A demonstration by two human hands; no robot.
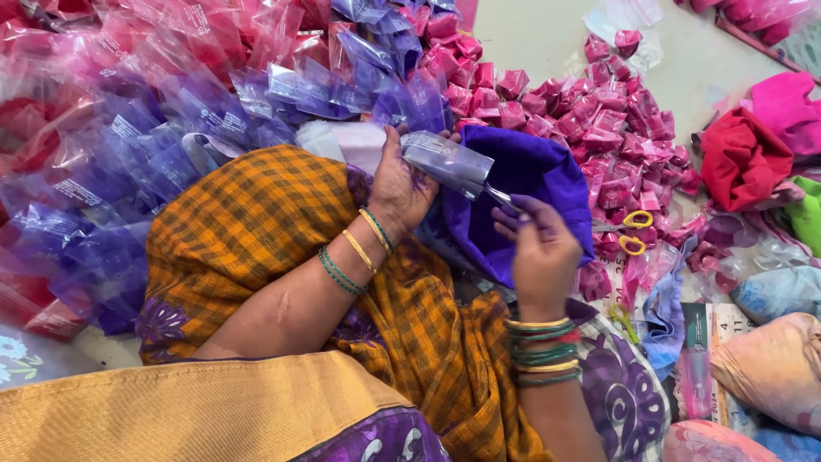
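Orange checked cloth (256, 222) drapes the lap nearest me. Above it the right hand (540, 252) pinches the end of a clear plastic packet (446, 161), while the left hand (400, 184) closes around its other end, over a purple cloth (534, 175). Yellow-handled scissors (634, 231) lie beside; pink packets (599, 120) are heaped beyond.
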